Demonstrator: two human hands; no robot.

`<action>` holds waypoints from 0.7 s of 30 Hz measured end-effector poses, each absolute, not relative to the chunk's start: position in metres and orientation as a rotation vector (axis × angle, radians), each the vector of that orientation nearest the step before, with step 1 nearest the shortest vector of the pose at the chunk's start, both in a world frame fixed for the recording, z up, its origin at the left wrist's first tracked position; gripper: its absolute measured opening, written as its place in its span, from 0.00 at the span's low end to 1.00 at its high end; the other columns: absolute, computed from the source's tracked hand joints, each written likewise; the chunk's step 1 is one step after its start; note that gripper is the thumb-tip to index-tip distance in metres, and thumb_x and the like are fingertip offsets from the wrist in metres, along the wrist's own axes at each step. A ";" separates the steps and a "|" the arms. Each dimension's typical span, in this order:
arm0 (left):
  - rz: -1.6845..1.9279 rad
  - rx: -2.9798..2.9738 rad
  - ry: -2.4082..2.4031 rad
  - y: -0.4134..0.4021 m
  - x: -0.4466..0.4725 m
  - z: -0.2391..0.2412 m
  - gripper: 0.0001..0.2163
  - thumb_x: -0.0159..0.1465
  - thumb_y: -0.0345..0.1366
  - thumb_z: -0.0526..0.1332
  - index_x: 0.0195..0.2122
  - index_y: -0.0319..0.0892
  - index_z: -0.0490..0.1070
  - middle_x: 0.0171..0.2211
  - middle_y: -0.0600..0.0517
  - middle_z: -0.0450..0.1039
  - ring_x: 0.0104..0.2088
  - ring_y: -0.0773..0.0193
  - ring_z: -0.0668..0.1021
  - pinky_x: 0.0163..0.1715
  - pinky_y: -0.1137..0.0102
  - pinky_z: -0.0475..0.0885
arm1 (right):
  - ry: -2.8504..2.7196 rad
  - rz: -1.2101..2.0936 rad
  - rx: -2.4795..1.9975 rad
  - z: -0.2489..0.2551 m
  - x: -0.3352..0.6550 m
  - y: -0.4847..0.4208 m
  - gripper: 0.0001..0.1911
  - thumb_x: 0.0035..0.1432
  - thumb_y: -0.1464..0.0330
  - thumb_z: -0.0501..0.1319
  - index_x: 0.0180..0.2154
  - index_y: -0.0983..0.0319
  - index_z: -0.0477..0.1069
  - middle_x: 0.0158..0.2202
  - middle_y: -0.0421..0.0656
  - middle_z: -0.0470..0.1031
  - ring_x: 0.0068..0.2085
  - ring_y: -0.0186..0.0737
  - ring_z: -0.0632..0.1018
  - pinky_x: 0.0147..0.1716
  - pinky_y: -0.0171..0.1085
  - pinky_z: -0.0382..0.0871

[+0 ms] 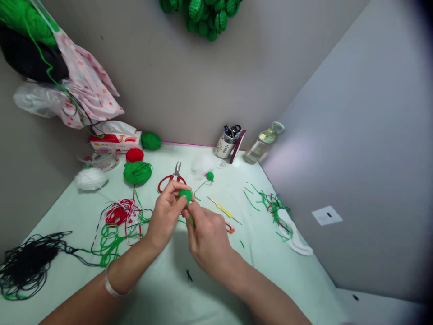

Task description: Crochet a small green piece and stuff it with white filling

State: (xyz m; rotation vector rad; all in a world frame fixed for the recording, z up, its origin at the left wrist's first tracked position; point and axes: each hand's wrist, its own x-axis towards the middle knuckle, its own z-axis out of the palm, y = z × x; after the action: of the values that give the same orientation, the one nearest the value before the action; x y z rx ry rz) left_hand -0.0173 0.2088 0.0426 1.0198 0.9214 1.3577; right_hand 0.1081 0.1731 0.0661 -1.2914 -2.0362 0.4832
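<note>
A small green crochet piece point(185, 195) is held up over the middle of the table. My left hand point(165, 214) pinches it between thumb and fingers. My right hand point(208, 230) is closed at its lower end, where a bit of green shows between the fingers; whether that is yarn or part of the piece I cannot tell. Red-handled pliers point(177, 169) lie just beyond my left hand. A yellow-handled crochet hook point(221, 208) rests past my right hand, near an orange object point(230, 228) partly hidden by it. A small green crocheted ball point(210, 176) sits farther back.
Tangled red, white and green yarn point(120, 216) and a black yarn heap point(30, 262) spread at left. Yarn balls point(137, 172) and a tissue box point(117, 141) stand behind. A pen holder point(226, 143) and bottle point(262, 143) are at back; yarn scraps point(277, 210) lie right.
</note>
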 end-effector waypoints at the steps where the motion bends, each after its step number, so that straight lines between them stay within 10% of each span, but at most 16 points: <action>1: 1.359 1.016 0.927 0.211 -0.017 0.042 0.05 0.63 0.33 0.66 0.38 0.43 0.71 0.30 0.56 0.76 0.26 0.68 0.74 0.29 0.73 0.69 | -2.023 0.503 -1.296 0.064 0.106 0.173 0.12 0.69 0.70 0.47 0.34 0.59 0.65 0.24 0.37 0.63 0.24 0.36 0.61 0.27 0.37 0.50; 11: 1.294 1.127 0.874 0.203 -0.024 0.067 0.10 0.69 0.40 0.65 0.49 0.45 0.74 0.38 0.52 0.78 0.39 0.60 0.79 0.44 0.66 0.74 | -1.136 1.558 -1.061 0.074 0.122 0.199 0.20 0.60 0.53 0.67 0.26 0.60 0.69 0.17 0.29 0.52 0.21 0.29 0.51 0.23 0.34 0.46; 21: 1.270 1.140 0.833 0.205 -0.023 0.057 0.13 0.69 0.38 0.68 0.53 0.50 0.76 0.43 0.53 0.76 0.45 0.61 0.77 0.47 0.70 0.72 | -1.131 1.624 -0.967 0.070 0.120 0.197 0.18 0.65 0.53 0.60 0.29 0.59 0.67 0.17 0.28 0.47 0.21 0.30 0.49 0.23 0.34 0.47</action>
State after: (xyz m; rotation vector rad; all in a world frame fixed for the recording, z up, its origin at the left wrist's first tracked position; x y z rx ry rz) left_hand -0.0229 0.2045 0.0574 1.1397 0.8329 1.2700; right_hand 0.1199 0.1970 0.0699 -0.9674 -1.1308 1.6242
